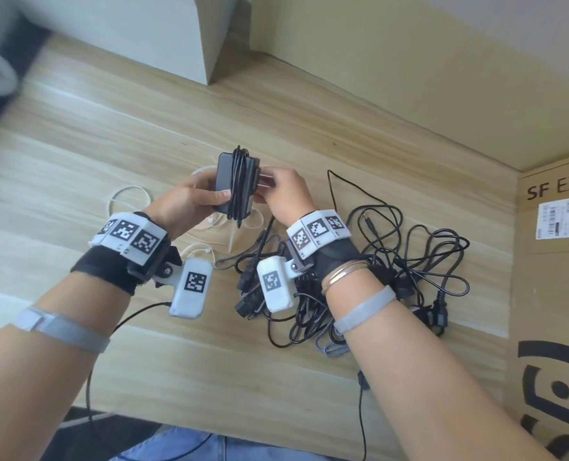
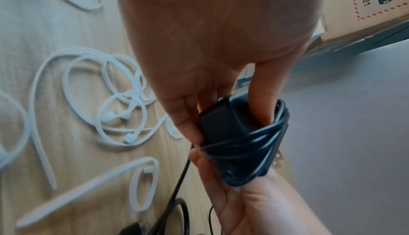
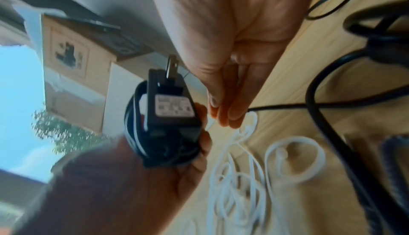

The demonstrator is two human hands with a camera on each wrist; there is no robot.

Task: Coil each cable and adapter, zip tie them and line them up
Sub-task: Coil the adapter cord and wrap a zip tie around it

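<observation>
I see the wooden table spread wide below me, with a cardboard box standing at its right edge. On the table under my right forearm lies a heap of tangled black cables, and loose white zip ties lie scattered under my hands. Above the table my left hand grips the black adapter, thumb across its front and fingers curled behind, holding it upright; its own black cord is wound round its body. My right hand is just beside the adapter's right side, fingers drawn together in a narrow pinch near the adapter's metal prongs; what they pinch I cannot tell.
</observation>
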